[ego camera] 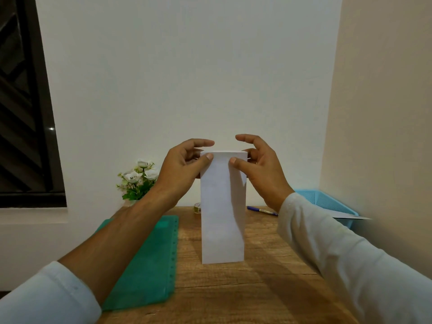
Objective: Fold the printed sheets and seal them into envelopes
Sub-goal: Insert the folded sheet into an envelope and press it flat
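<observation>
A white sheet folded into a long narrow strip (222, 211) hangs upright above the wooden table (268, 277). My left hand (182, 167) pinches its top left corner between thumb and fingers. My right hand (259, 164) pinches the top right corner the same way. The strip's lower edge is near the tabletop; I cannot tell whether it touches. No print shows on the side facing me. No envelope is visible.
A green plastic folder (149, 260) lies on the table's left. A tape roll (197, 208) and a blue pen (261, 210) sit at the back. A blue basket (327, 202) holding paper stands at right, a small flower pot (138, 181) at back left.
</observation>
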